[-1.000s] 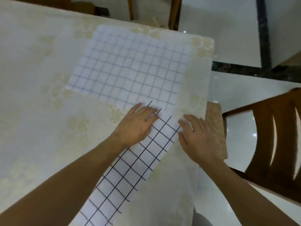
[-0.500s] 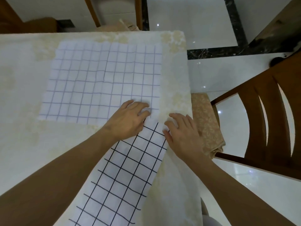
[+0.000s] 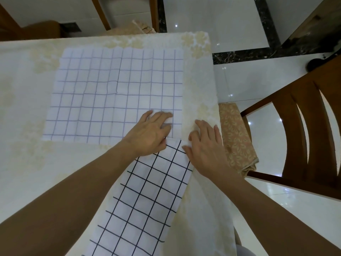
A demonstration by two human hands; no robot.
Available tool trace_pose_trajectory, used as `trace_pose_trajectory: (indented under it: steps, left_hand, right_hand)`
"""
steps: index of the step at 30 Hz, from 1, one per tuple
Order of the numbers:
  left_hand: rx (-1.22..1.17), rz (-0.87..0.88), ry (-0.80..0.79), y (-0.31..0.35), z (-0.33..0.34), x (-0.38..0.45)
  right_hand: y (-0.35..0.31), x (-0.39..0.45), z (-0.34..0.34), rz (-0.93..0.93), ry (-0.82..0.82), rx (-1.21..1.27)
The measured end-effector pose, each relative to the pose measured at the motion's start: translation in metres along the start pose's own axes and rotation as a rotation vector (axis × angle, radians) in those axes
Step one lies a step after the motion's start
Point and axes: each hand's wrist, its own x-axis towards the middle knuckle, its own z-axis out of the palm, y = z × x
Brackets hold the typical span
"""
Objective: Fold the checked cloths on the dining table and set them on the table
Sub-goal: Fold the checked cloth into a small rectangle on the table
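On the dining table (image 3: 27, 163), the pale-lined cloth (image 3: 103, 93) lies flat at left, well in from the edge. The left hand (image 3: 149, 133) presses it open-palmed; just beside, the right hand (image 3: 204, 150), fingers loosely spread and holding nothing, touches the dark-lined cloth (image 3: 144, 204). That cloth overhangs the near edge and may slide off if released.

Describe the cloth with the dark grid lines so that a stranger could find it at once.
Start at the dining table and its near edge. The dark-lined cloth hangs over that edge between both forearms. Its lines are black and bold, whereas the flat cloth farther away has thin, pale violet lines.
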Motion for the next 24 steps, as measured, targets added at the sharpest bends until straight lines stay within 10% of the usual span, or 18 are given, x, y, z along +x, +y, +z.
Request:
trace_pose_trajectory:
  steps: [24]
  left_hand:
    - [0.035, 0.19, 0.188, 0.012, -0.034, 0.029]
  right_hand:
    - [0.035, 0.024, -0.044, -0.091, 0.004, 0.184]
